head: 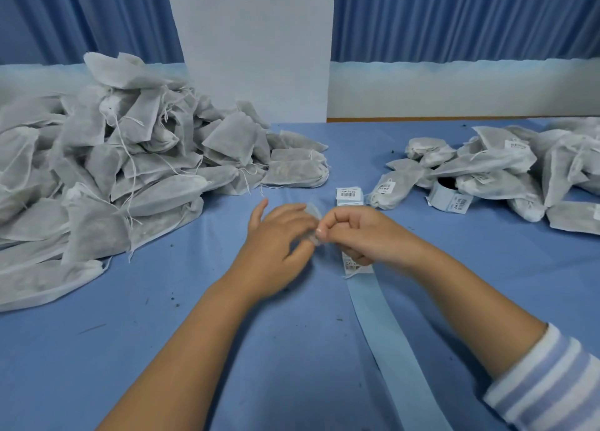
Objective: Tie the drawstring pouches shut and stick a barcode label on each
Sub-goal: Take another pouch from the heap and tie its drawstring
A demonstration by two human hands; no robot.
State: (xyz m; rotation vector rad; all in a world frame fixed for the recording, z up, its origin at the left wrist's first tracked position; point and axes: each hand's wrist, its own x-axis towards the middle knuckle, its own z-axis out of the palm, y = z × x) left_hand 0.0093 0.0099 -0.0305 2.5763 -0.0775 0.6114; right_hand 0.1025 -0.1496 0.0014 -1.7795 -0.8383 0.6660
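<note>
Blue cloth point(162, 349) open between pouch piles point(113, 171); left hand point(279, 236), right hand point(354, 236) each pinch label point(314, 218) edge; strip point(389, 333) reaches near edge

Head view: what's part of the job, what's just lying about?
Job: left hand and right hand, both pinching a label; label strip; roll; unlabelled pouches; labelled pouches.
Lying about: curtain; white panel; dark crumbs on the cloth.
</note>
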